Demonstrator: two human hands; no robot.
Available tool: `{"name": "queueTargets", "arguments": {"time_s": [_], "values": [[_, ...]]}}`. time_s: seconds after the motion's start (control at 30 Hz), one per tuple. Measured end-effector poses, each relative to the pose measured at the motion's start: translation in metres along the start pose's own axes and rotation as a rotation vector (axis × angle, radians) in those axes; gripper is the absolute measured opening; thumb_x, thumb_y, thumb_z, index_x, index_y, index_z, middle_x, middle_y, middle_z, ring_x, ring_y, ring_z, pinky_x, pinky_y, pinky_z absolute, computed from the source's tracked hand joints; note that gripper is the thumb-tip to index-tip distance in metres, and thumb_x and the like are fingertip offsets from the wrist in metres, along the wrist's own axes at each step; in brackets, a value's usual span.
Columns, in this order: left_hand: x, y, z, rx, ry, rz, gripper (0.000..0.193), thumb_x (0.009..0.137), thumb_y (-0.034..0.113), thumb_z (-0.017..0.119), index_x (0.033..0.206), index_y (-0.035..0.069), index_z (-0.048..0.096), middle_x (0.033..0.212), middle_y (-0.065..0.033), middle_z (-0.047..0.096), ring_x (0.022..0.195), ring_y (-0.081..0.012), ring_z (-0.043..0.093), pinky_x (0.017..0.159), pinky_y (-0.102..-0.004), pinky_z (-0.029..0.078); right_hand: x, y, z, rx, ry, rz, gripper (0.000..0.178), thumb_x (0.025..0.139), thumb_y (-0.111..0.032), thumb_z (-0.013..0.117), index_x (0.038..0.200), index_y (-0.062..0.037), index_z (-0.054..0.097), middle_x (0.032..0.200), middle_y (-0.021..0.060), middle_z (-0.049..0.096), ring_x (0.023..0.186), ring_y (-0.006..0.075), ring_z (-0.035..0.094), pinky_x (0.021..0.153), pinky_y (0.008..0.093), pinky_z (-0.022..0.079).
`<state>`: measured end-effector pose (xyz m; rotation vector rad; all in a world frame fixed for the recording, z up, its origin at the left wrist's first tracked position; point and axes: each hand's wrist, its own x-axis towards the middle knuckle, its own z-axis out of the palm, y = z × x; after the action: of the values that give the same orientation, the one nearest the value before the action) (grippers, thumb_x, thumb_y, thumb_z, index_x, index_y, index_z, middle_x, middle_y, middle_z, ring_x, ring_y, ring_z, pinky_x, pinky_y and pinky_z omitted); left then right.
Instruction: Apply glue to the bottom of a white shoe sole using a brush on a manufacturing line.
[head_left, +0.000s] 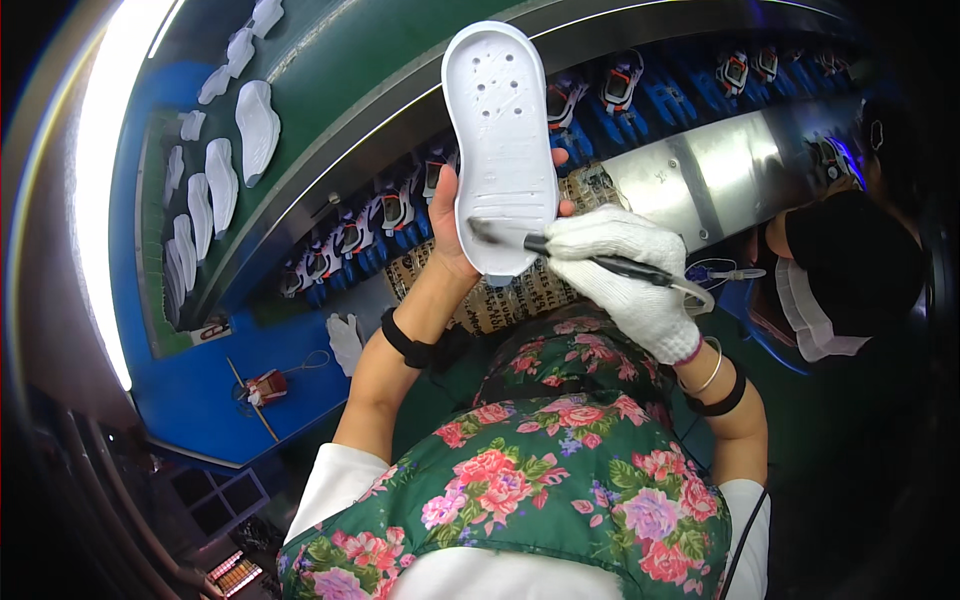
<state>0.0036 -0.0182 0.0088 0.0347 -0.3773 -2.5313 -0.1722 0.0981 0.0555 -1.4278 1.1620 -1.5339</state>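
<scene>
A white shoe sole (pixel 500 150), with several small holes toward its far end and a raised rim, is held up in front of me. My left hand (pixel 447 225), bare, grips it from beneath, thumb along the left side and fingertips showing past the right edge. In a white knit glove, my right hand (pixel 625 270) is closed around a brush (pixel 537 243) with a black handle and a tube or cord behind it. The dark bristles are over the inner heel area and look blurred; they appear to touch the surface.
White soles (pixel 258 130) lie on the green belt (pixel 340 60) at the left. Shoe uppers (pixel 622 80) on blue holders line the rack ahead. Below are a taped carton (pixel 480 305), a blue table (pixel 190 400) and a white glove (pixel 344 342). Another person (pixel 850 260) sits at right.
</scene>
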Motion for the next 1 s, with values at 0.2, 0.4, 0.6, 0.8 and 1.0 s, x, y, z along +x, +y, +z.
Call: {"name": "queueTargets", "arguments": {"time_s": [0.2, 0.4, 0.6, 0.8, 1.0], "values": [[0.007, 0.002, -0.005, -0.024, -0.145, -0.082, 0.096, 0.086, 0.066, 0.059, 0.156, 0.009, 0.028, 0.153, -0.0236, 0.036, 0.111, -0.0465, 0.058, 0.090, -0.0580, 0.051, -0.015, -0.011, 0.001, 0.039, -0.309, -0.128, 0.018, 0.073, -0.001, 0.080, 0.090, -0.0063, 0.076, 0.096, 0.0115, 0.075, 0.082, 0.0230, 0.071, 0.074, 0.0334, 0.056], [0.003, 0.005, 0.013, 0.330, 0.154, -0.110, 0.101, 0.086, 0.078, 0.048, 0.150, 0.000, 0.036, 0.138, -0.0292, 0.048, 0.101, -0.0378, 0.061, 0.082, -0.0467, 0.054, -0.003, -0.007, -0.015, -0.148, -0.081, -0.222, 0.023, 0.075, 0.001, 0.077, 0.097, -0.0035, 0.074, 0.097, 0.0128, 0.074, 0.086, 0.0252, 0.069, 0.074, 0.0349, 0.055], [0.008, 0.018, 0.006, 0.232, 0.089, -0.328, 0.096, 0.085, 0.071, 0.054, 0.152, 0.004, 0.037, 0.137, -0.0303, 0.048, 0.101, -0.0413, 0.060, 0.078, -0.0440, 0.053, -0.026, -0.006, -0.006, -0.245, -0.304, -0.439, 0.029, 0.071, -0.002, 0.078, 0.099, -0.0066, 0.074, 0.102, 0.0100, 0.073, 0.083, 0.0245, 0.068, 0.073, 0.0357, 0.055], [0.015, 0.015, 0.013, 0.350, 0.017, -0.301, 0.102, 0.080, 0.075, 0.057, 0.151, 0.004, 0.037, 0.135, -0.0289, 0.049, 0.097, -0.0388, 0.060, 0.072, -0.0415, 0.051, -0.013, -0.009, -0.021, -0.167, -0.196, -0.326, 0.023, 0.074, -0.003, 0.080, 0.096, -0.0071, 0.075, 0.099, 0.0099, 0.074, 0.081, 0.0258, 0.069, 0.072, 0.0351, 0.054], [0.024, 0.015, 0.008, 0.414, -0.029, -0.236, 0.104, 0.081, 0.076, 0.055, 0.151, 0.002, 0.035, 0.136, -0.0262, 0.048, 0.090, -0.0343, 0.058, 0.069, -0.0424, 0.048, -0.023, -0.007, -0.004, 0.047, -0.267, -0.201, 0.023, 0.074, -0.001, 0.079, 0.096, -0.0073, 0.074, 0.097, 0.0114, 0.073, 0.082, 0.0254, 0.069, 0.074, 0.0352, 0.054]]}}
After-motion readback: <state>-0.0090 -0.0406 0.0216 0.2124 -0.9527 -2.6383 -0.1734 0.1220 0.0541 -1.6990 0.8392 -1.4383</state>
